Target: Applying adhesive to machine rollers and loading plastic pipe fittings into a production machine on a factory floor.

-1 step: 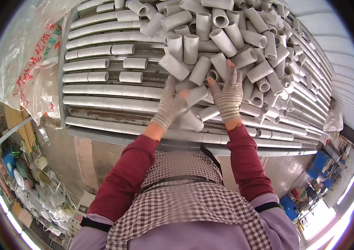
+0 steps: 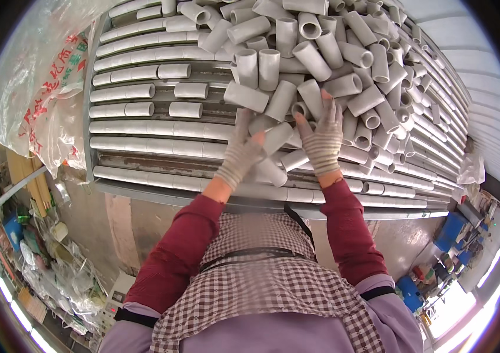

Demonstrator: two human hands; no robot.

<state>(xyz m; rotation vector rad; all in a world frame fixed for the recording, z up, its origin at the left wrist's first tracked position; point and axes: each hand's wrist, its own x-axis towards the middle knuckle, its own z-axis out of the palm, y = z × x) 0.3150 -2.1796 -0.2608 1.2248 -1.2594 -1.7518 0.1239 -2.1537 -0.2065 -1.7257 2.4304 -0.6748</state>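
Both hands wear striped knit gloves with bare fingertips and rest among loose short grey tubes. My left hand (image 2: 240, 152) is slightly blurred, its fingers stretched forward and its thumb apart. Beside that thumb lies a tilted tube (image 2: 277, 139); another tube (image 2: 246, 96) lies just beyond the fingers. My right hand (image 2: 324, 141) reaches into the near side of the heap, fingers extended and thumb spread away. Its index fingertip is against a leaning tube (image 2: 310, 97). Neither hand visibly grips a tube, though the undersides of the fingers are hidden.
A large heap of tubes (image 2: 344, 53) covers the middle and right of the slatted rack. Tubes lie end to end in rows (image 2: 156, 127) at the left. The rack's metal edge (image 2: 144, 193) runs before me. A clear plastic bag (image 2: 44, 88) hangs at the left.
The tube beyond my left fingers has turned to lie flatter. A few tubes near the middle of the heap have shifted slightly. My left hand has moved a little; my right hand stays nearly still.
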